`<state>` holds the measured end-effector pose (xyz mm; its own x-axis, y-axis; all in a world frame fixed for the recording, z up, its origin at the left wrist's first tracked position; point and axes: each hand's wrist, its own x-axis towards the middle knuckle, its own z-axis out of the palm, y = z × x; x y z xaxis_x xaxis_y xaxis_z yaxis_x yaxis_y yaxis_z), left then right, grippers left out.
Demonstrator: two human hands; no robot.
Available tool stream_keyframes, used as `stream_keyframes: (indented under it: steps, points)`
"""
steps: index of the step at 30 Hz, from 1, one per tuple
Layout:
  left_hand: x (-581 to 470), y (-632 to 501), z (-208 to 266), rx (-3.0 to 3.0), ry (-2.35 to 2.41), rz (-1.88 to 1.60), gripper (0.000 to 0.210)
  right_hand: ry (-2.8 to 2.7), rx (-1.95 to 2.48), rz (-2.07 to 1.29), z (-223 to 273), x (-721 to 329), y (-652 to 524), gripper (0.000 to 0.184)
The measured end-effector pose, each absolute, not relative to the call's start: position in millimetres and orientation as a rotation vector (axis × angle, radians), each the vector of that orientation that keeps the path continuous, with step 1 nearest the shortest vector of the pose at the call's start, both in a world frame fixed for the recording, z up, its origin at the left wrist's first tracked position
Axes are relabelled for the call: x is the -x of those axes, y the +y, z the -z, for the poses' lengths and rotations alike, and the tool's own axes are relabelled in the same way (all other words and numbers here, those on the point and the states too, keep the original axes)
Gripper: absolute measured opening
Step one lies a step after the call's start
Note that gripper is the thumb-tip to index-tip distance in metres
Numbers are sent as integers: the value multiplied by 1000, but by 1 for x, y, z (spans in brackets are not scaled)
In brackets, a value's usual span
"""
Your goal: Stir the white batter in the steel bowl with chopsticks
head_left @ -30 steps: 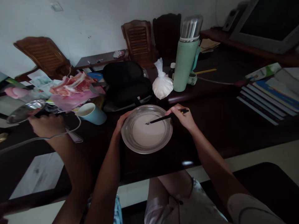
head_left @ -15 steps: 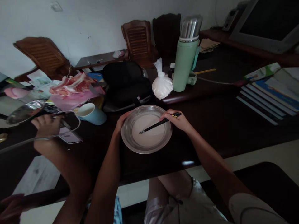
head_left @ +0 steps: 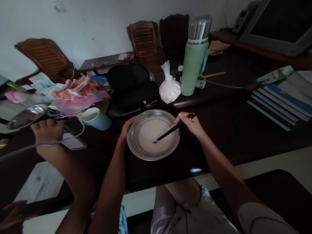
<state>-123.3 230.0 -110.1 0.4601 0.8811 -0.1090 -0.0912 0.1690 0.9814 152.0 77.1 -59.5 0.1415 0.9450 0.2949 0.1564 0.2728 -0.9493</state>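
A person sits at a dark table (head_left: 224, 130), seen from their own viewpoint, with a metal bowl (head_left: 132, 136) of pale liquid (head_left: 147, 133) standing near the table's front edge, straight ahead of them. The left hand (head_left: 127, 126) is curled around the bowl's left side, holding it; some of its fingers are hidden behind the rim. The right hand (head_left: 188, 123) grips black chopsticks (head_left: 170, 131) near their upper end, above the bowl's right side. They slant down to the left, their tips at the liquid, a little below its middle.

Just beyond the bowl sits a black case (head_left: 131, 87). To its right are a knotted clear bag (head_left: 170, 90) of white powder, a small dark bottle (head_left: 179, 74) and a tall green flask (head_left: 194, 66) with a steel top. A blue cup (head_left: 101, 119) stands to the left of the bowl. Farther left is another person's hand (head_left: 47, 130), near a phone (head_left: 73, 142) and with a cable (head_left: 60, 140) across its wrist — whether it holds anything, I cannot tell. Books (head_left: 280, 109) lie stacked at the far right.
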Motion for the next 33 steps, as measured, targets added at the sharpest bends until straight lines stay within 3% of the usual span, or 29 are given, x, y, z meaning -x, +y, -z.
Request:
stream_keyframes:
  steps: [9,15,20,25,33]
  points:
    - [123,227,106,-1204,842,-813,48,-1488,1158,-726,71,-145,83,33]
    - [124,229,109,-1219,842,-831,44,-1318,1242,-583,67,-156,81,38]
    - [124,231,110,-1210,848,-815,45,-1260,1196,-695,61,-156,78,46]
    - [123,228,108,-1201,876,-826,42,-1397,1120,-846,62,-147,79,42]
    - [125,230,110,-1228,848,-820,44,-1435,1168,-724,69,-149,83,35]
